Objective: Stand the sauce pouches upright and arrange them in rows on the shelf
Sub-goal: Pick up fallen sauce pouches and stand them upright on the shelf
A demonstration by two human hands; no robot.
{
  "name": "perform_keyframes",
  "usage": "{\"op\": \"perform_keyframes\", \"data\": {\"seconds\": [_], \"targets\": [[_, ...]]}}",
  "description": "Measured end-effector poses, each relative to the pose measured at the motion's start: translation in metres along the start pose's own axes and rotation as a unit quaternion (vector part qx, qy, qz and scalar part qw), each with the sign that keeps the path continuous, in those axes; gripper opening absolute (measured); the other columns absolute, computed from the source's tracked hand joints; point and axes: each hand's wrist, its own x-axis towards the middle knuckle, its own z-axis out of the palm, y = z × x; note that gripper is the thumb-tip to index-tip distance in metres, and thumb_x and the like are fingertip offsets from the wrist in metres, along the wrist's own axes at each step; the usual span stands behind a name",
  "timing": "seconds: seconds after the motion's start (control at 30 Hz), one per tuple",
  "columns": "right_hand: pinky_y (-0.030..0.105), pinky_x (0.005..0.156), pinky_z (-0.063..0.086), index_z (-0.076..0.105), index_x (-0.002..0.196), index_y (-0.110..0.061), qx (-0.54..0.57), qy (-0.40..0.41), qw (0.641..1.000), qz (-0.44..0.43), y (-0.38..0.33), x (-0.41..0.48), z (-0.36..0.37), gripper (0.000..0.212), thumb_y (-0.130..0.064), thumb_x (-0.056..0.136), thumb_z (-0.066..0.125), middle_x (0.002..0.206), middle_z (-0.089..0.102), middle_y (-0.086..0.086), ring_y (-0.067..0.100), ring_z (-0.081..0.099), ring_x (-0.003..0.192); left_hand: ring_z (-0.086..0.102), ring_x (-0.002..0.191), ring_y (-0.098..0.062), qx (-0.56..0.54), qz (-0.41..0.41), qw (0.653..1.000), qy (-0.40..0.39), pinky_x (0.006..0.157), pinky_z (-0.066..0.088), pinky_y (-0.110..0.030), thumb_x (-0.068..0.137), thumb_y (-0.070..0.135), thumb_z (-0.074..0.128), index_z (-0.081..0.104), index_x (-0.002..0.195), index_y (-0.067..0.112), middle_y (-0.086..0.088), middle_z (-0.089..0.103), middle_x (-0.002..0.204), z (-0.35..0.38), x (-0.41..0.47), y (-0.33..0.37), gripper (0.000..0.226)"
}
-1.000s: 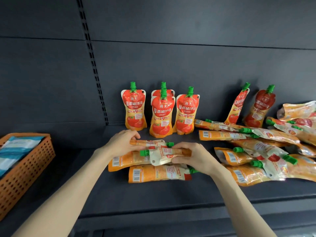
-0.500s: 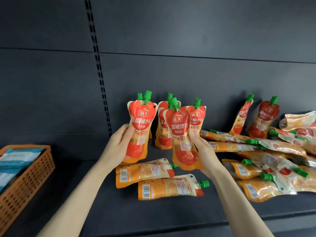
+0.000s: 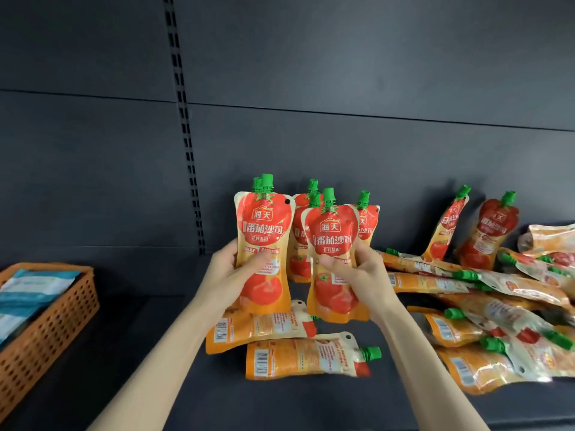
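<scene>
Left hand (image 3: 228, 276) gripping upright red-orange plastic sauce pouch (image 3: 263, 244) labelled 海天 番茄沙司, right hand (image 3: 361, 275) gripping matching second pouch (image 3: 334, 244), dark grey shelf (image 3: 155, 384)

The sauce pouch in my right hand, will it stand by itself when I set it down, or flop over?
Probably soft, not stiff: the pouch in the right hand looks like thin film. It can likely stand, as the row behind does. Yet it seems apt to tip: two pouches further right lean at the back wall.
</scene>
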Motion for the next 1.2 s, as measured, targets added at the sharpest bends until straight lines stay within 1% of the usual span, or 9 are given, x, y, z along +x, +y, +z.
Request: {"op": "perform_keyframes", "data": {"seconds": [0.17, 0.3, 0.47, 0.6, 0.73, 0.8, 0.9, 0.97, 1.2], "targets": [[0.021, 0.068, 0.056, 0.069, 0.094, -0.019, -0.02, 0.017, 1.0, -0.013, 0.004, 0.01, -0.014, 0.025, -0.008, 0.073, 0.076, 0.086, 0.074, -0.008, 0.01, 0.07, 0.084, 0.065, 0.09, 0.001, 0.075, 0.023, 0.997, 0.011, 0.072, 0.052, -0.019, 0.078, 0.026, 0.07, 0.058, 0.101, 0.039, 0.015, 0.069, 0.098, -0.002, 0.012, -0.002, 0.029], [0.022, 0.067, 0.057, 0.069, 0.092, -0.016, -0.013, 0.028, 0.999, -0.015, 0.012, 0.017, -0.021, 0.023, -0.003, 0.073, 0.075, 0.083, 0.075, -0.007, 0.012, 0.071, 0.081, 0.064, 0.089, 0.003, 0.102, 0.038, 0.994, 0.02, 0.066, 0.052, -0.014, 0.079, 0.023, 0.071, 0.06, 0.105, 0.031, 0.016, 0.067, 0.099, 0.007, 0.016, -0.01, 0.029], [0.019, 0.072, 0.054, 0.066, 0.103, -0.014, -0.029, -0.003, 0.999, 0.025, 0.032, 0.022, -0.024, 0.027, -0.005, 0.078, 0.071, 0.096, 0.073, -0.004, 0.009, 0.069, 0.089, 0.064, 0.099, -0.011, 0.148, 0.017, 0.988, 0.041, 0.081, 0.055, -0.032, 0.08, 0.025, 0.071, 0.062, 0.11, 0.018, 0.005, 0.068, 0.105, 0.013, 0.023, -0.031, 0.033], [0.023, 0.081, 0.054, 0.055, 0.107, -0.027, -0.059, -0.022, 0.998, 0.025, 0.046, 0.021, -0.028, 0.038, -0.004, 0.08, 0.069, 0.107, 0.068, -0.006, 0.01, 0.065, 0.1, 0.062, 0.104, -0.012, 0.174, 0.003, 0.985, 0.022, 0.088, 0.054, -0.036, 0.08, 0.024, 0.07, 0.059, 0.116, 0.017, 0.002, 0.067, 0.111, 0.011, 0.021, -0.042, 0.039], [0.035, 0.088, 0.053, 0.055, 0.114, -0.022, -0.099, -0.008, 0.995, 0.009, 0.054, 0.021, -0.028, 0.04, -0.007, 0.08, 0.071, 0.111, 0.066, -0.002, 0.015, 0.062, 0.105, 0.06, 0.107, -0.012, 0.218, -0.007, 0.976, 0.005, 0.091, 0.052, -0.035, 0.08, 0.022, 0.071, 0.055, 0.122, 0.017, 0.001, 0.065, 0.116, 0.009, 0.022, -0.045, 0.045], [0.03, 0.087, 0.052, 0.054, 0.115, -0.022, -0.117, -0.002, 0.993, -0.003, 0.055, 0.022, -0.027, 0.041, -0.009, 0.08, 0.071, 0.111, 0.066, -0.004, 0.013, 0.062, 0.105, 0.06, 0.109, -0.015, 0.232, -0.006, 0.973, 0.009, 0.092, 0.052, -0.039, 0.079, 0.023, 0.071, 0.055, 0.123, 0.015, 0.0, 0.065, 0.117, 0.008, 0.022, -0.044, 0.047], [0.015, 0.081, 0.048, 0.051, 0.115, -0.025, -0.136, 0.003, 0.991, -0.012, 0.054, 0.019, -0.025, 0.041, -0.011, 0.081, 0.07, 0.107, 0.064, -0.013, 0.005, 0.06, 0.102, 0.06, 0.11, -0.016, 0.242, 0.001, 0.97, 0.02, 0.092, 0.052, -0.04, 0.079, 0.021, 0.071, 0.055, 0.123, 0.015, -0.001, 0.065, 0.118, 0.009, 0.022, -0.044, 0.046], [0.009, 0.077, 0.047, 0.049, 0.114, -0.028, -0.144, 0.005, 0.99, -0.01, 0.053, 0.017, -0.024, 0.04, -0.012, 0.082, 0.068, 0.104, 0.061, -0.02, 0.0, 0.059, 0.098, 0.061, 0.11, -0.016, 0.243, 0.005, 0.97, 0.026, 0.092, 0.052, -0.04, 0.08, 0.02, 0.071, 0.055, 0.122, 0.015, -0.002, 0.065, 0.119, 0.011, 0.02, -0.043, 0.046], [0.007, 0.074, 0.044, 0.048, 0.119, -0.02, -0.176, 0.017, 0.984, -0.006, 0.052, 0.017, -0.021, 0.04, -0.016, 0.084, 0.067, 0.114, 0.06, -0.011, 0.001, 0.055, 0.102, 0.061, 0.109, -0.016, 0.233, -0.003, 0.972, 0.013, 0.089, 0.053, -0.032, 0.081, 0.018, 0.07, 0.051, 0.124, 0.016, -0.001, 0.064, 0.12, 0.01, 0.018, -0.041, 0.048]]}}
